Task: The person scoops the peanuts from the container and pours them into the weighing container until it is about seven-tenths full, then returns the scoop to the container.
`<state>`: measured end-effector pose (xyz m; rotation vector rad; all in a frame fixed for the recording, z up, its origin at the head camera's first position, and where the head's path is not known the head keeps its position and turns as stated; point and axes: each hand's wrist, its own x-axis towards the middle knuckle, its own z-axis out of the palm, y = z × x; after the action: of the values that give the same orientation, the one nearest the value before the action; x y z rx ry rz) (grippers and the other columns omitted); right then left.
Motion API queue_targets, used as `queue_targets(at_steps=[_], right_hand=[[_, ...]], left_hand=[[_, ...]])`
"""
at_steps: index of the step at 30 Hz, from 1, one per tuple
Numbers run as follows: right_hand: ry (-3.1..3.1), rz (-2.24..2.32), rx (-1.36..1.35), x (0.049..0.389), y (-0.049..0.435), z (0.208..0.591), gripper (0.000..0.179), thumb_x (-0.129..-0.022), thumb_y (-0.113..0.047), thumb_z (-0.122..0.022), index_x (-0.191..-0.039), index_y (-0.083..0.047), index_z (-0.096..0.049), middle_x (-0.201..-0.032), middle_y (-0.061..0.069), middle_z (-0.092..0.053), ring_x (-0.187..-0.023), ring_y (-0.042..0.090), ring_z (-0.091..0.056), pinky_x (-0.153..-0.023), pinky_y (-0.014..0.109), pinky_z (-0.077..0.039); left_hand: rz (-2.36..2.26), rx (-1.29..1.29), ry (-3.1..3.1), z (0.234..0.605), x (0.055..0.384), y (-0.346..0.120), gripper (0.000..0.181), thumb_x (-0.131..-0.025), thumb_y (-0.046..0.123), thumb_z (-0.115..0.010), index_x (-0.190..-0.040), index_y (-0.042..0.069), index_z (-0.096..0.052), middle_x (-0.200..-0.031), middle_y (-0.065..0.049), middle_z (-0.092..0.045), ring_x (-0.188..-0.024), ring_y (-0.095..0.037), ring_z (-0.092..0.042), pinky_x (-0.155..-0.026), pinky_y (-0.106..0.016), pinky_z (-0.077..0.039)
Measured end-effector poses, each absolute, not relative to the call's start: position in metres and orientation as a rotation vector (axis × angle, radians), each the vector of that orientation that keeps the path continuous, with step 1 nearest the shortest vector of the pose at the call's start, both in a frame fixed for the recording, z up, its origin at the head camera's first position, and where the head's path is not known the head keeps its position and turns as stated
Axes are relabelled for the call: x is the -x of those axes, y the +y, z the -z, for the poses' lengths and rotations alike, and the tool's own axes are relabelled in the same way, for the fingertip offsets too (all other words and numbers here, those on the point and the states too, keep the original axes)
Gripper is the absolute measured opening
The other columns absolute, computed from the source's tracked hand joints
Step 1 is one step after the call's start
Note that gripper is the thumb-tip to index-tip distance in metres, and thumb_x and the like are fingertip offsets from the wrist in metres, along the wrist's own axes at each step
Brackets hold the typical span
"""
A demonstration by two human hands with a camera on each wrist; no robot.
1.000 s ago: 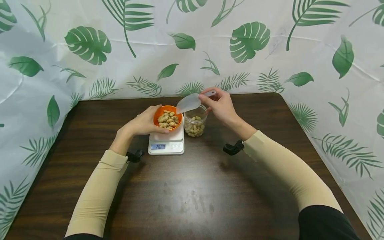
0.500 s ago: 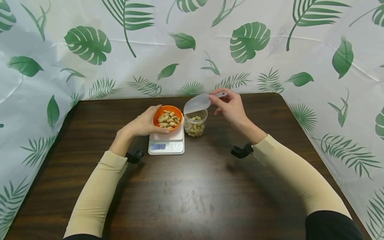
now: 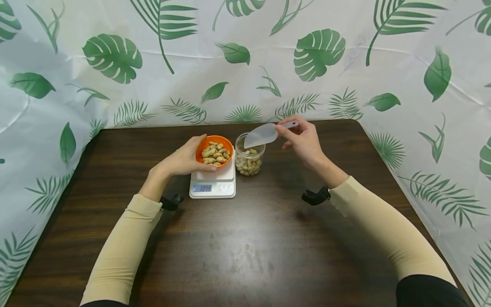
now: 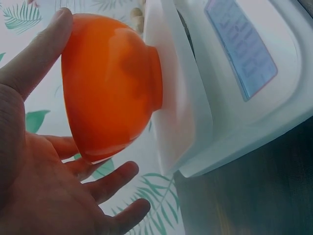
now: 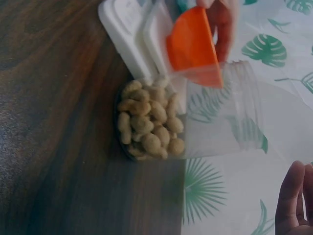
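My left hand [image 3: 182,157] holds an orange bowl [image 4: 105,83] by its rim, the thumb on one side and the fingers on the other. Unshelled peanuts [image 3: 215,152] lie in the bowl, which sits on a white digital kitchen scale [image 3: 215,195]. The scale's display [image 3: 202,188] appears to read 189.8. Between thumb and fingers, my right hand [image 3: 304,140] pinches the handle of a translucent white scoop [image 3: 262,135]. The scoop's blade hangs over the mouth of a clear jar [image 5: 220,137], tip toward the left. More peanuts [image 5: 151,122] fill the jar's lower part.
The jar stands close against the scale's right side on a dark wooden table [image 3: 245,247]. Behind the table's far edge hangs a white sheet [image 3: 245,98] with green leaf prints. A black strap device [image 3: 316,196] sits under the right wrist.
My right hand has drawn the scoop rightward from the bowl's rim to above the jar and lowered it slightly. The display reading has changed. The left hand stays at the bowl.
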<state>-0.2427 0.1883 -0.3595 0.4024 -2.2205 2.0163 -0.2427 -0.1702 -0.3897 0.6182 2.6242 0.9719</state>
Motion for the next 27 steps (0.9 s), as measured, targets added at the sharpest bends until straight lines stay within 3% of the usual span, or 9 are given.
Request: queue_targets(at_steps=[4, 11, 27], right_hand=[[-2.306, -1.957, -0.415, 0.242, 0.184, 0.365, 0.021, -0.098, -0.018, -0.073, -0.111, -0.001, -0.071, -0.092, 0.017, -0.069, -0.078, 0.019, -0.063, -0.058, 0.033, -0.056], [-2.381, -1.874, -0.448, 0.244, 0.176, 0.369, 0.026, -0.099, -0.018, -0.072, -0.116, 0.002, -0.069, -0.096, 0.003, -0.068, -0.071, 0.026, -0.059, -0.062, 0.034, -0.055], [-2.578, -1.597, -0.548, 0.249, 0.158, 0.382, 0.02, -0.096, -0.028, -0.076, -0.107, -0.012, -0.074, -0.096, 0.008, -0.066, -0.082, 0.025, -0.061, -0.068, 0.034, -0.05]], left_hand=[[-0.977, -0.634, 2.62, 0.391, 0.242, -0.171, 0.119, -0.082, 0.044, -0.087, -0.162, -0.004, -0.013, -0.164, -0.025, -0.018, -0.148, -0.039, -0.026, -0.118, -0.056, -0.023], [-0.986, -0.633, 2.612, 0.39, 0.241, -0.173, 0.119, -0.083, 0.043, -0.086, -0.162, -0.004, -0.012, -0.165, -0.025, -0.016, -0.149, -0.04, -0.024, -0.118, -0.056, -0.023], [-1.027, -0.614, 2.607, 0.393, 0.241, -0.175, 0.118, -0.084, 0.046, -0.084, -0.163, -0.002, -0.01, -0.165, -0.025, -0.016, -0.149, -0.039, -0.025, -0.119, -0.055, -0.022]])
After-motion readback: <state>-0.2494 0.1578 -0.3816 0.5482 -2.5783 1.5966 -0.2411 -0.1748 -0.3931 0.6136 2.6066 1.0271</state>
